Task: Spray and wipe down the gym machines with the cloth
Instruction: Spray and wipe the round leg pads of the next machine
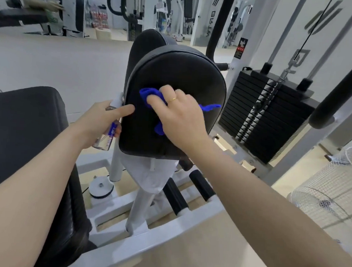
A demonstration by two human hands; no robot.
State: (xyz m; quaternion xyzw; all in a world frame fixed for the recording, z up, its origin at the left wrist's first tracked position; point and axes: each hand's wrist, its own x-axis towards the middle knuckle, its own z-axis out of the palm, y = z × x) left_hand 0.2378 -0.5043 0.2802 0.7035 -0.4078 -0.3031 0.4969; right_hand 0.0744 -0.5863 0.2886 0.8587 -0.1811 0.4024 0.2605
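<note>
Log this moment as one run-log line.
stage: wiping | right hand: presses blue cloth on black padded cushion | left hand: holds clear spray bottle

Two hands are in view: the left hand point(98, 119) at about 9 o'clock of centre and the right hand point(182, 115) near the middle. One blue cloth point(150, 97) sits under the right hand. One spray bottle point(110, 130) is in the left hand. One gold ring point(172, 99) shows on the right hand. Three black pads are visible: one pad point(174, 76) at centre, a second pad point(147, 42) behind it at 12 o'clock, and a third, a seat point(22, 125), at 9 o'clock. One weight stack point(263, 117) stands at 3 o'clock. Two black foot rollers point(201, 184) lie at 6 o'clock. One wire fan point(329, 194) sits at 4 o'clock.
</note>
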